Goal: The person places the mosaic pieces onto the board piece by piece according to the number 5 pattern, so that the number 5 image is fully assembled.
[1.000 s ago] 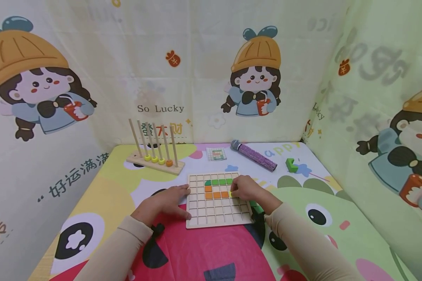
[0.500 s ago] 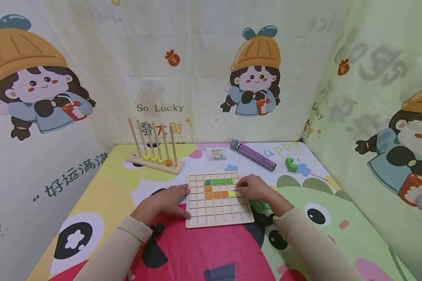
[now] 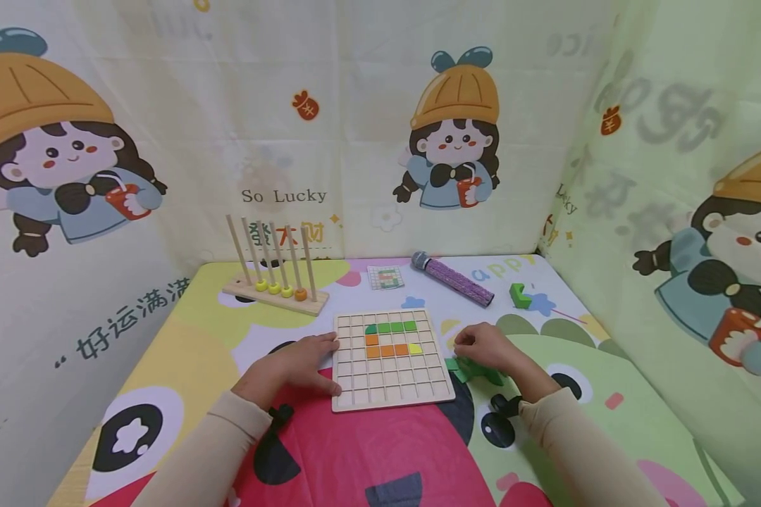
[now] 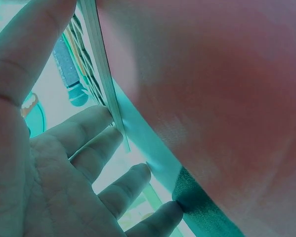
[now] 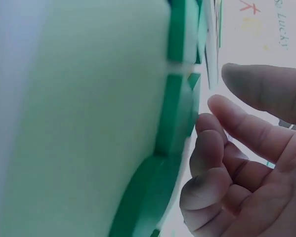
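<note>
Left fingers [image 3: 320, 343] relaxed against pale wooden grid board [image 3: 392, 387], right fingers [image 5: 209, 190] empty, near green blocks [image 3: 478, 372]

A glossy plastic cloth printed with large cartoon faces in red, green, yellow and white [image 3: 380, 443] covers the bench [image 3: 75, 466]. At its back left stands a pale wooden counting rack with six upright pegs [image 3: 292, 302], bearing three yellow beads and one orange. A purple glittery microphone with a grey head [image 3: 458, 281] lies aslant at the back; right of it sits a notched green block [image 3: 519, 296]. Creased cream curtains with orange-hatted cartoon figures [image 3: 368, 113] hang behind and alongside.
</note>
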`<state>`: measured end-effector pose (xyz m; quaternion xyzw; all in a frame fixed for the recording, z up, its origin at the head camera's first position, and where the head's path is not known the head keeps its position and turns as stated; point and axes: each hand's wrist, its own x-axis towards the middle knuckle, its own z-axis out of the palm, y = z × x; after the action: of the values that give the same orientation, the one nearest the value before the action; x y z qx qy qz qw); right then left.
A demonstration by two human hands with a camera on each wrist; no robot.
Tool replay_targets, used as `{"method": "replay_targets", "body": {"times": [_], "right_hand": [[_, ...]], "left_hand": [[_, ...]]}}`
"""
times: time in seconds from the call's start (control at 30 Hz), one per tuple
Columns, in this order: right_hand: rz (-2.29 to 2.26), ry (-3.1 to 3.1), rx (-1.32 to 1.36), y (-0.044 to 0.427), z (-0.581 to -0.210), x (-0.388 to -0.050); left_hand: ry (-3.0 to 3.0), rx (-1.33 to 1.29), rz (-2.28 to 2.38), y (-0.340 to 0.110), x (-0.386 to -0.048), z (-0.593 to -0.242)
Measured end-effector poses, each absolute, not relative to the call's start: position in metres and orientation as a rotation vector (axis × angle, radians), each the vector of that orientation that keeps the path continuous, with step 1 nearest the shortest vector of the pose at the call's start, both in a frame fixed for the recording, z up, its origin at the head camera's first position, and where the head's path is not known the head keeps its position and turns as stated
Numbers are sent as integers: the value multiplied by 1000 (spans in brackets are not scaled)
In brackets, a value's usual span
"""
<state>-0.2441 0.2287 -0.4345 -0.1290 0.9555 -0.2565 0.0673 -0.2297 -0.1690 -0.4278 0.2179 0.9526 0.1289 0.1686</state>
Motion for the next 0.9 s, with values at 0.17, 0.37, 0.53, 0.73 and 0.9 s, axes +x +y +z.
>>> {"method": "replay_targets", "body": {"times": [0.17, 0.37, 0.53, 0.73, 0.9], "right_hand": [[-732, 2883, -362, 237, -435, -241], [-704, 2873, -274, 239, -436, -237], [-687, 2880, -262, 237, -433, -234], [-682, 2884, -272, 234, -432, -232], [-723, 2878, -276, 232, -431, -231]], "left_hand": [[2706, 615, 379, -169, -228, -427], [2703, 619, 377, -169, -227, -427], [2701, 624, 378, -169, -226, -425], [2704, 630, 369, -168, -224, -425], [2709, 623, 370, -168, -224, -426]]}}
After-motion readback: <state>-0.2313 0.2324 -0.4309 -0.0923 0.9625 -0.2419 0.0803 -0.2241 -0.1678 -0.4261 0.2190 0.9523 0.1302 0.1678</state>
